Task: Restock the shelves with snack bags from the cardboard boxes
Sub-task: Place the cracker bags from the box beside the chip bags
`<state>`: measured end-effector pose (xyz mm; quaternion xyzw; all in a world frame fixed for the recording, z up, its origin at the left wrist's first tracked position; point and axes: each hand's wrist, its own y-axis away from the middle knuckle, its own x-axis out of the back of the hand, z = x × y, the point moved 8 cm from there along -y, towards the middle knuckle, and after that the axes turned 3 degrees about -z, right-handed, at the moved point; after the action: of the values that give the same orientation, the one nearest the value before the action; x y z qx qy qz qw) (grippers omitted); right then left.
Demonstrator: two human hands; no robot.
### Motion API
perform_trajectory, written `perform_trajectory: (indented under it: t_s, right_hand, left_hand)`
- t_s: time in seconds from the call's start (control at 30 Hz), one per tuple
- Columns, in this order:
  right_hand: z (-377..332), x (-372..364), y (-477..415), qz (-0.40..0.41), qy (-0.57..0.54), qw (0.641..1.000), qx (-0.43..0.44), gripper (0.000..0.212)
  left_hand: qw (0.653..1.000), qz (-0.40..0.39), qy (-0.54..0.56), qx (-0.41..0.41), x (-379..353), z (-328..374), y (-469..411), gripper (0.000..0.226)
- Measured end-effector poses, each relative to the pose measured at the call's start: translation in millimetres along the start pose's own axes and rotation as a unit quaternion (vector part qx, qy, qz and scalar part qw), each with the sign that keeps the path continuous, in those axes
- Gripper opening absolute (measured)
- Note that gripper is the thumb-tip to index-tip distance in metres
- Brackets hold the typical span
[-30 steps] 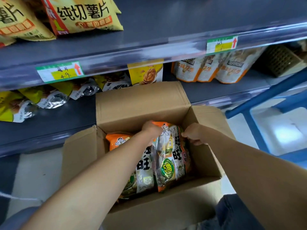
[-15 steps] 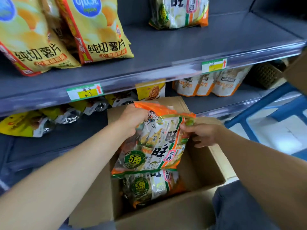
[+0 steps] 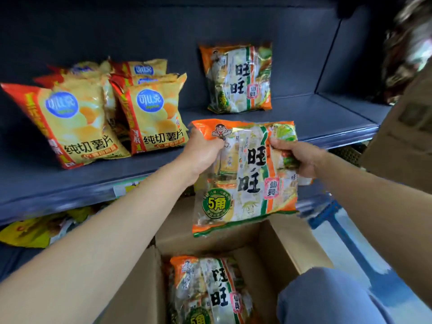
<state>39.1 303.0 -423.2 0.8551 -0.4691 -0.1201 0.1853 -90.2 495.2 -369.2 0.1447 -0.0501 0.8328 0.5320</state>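
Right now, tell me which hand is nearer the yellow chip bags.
Left. The left hand grips the rice cracker bag just right of the chip bags; the right hand grips its far corner.

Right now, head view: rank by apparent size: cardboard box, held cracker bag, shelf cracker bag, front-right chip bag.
1. cardboard box (cropped)
2. held cracker bag
3. front-right chip bag and shelf cracker bag: about alike, unranked.
The held bag is simply nearer than its shelf twin.

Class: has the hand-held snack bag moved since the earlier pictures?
Yes. The held snack bag rose up out of the cardboard box, toward the shelf.
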Motion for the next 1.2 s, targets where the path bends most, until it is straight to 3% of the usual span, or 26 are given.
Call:
perform_trajectory:
  t_s: [0.1, 0.17, 0.37, 0.5, 0.6, 0.83, 1.07, 1.2]
  right_hand:
    - [-41.2, 14.8, -1.6, 0.039, 0.012, 0.998, 0.052, 0.021]
    - [-68.2, 23.5, -4.1, 0.063, 0.016, 0.993, 0.097, 0.024]
    - [-150.4, 45.1, -18.7, 0.122, -0.005, 0.969, 0.215, 0.056]
    - [-183.4, 47.2, -42.8, 0.113, 0.000, 0.961, 0.254, 0.053]
    - [-182.3, 46.3, -73.5, 0.105, 0.076, 0.961, 0.245, 0.050]
    - [-120.2, 58.4, -144.6, 0.071, 0.185, 0.965, 0.170, 0.049]
    - [-123.1, 68.8, -187.0, 0.151, 0.214, 0.949, 0.173, 0.072]
    - [-122.5, 67.7, -191.1, 0.171, 0.215, 0.945, 0.177, 0.062]
  left_hand:
    - [0.995, -0.068, -0.041, 0.064, -13.3, 10.3, -11.3, 0.101]
    - [0.992, -0.080, -0.070, 0.068, -19.5, 23.8, -20.5, 0.113]
    - [0.996, 0.014, -0.077, -0.036, -7.1, 88.7, -72.8, 0.102]
    - [0.984, 0.119, -0.108, -0.074, 4.3, 107.9, -109.1, 0.088]
    - [0.978, 0.157, -0.130, -0.046, -1.7, 88.9, -129.8, 0.089]
    - [0.978, 0.121, -0.163, 0.042, -19.7, 18.6, -167.7, 0.086]
    - [0.975, 0.163, -0.152, 0.002, -13.4, 20.2, -192.7, 0.061]
    - [0.974, 0.173, -0.148, 0.006, -15.6, 18.2, -201.4, 0.059]
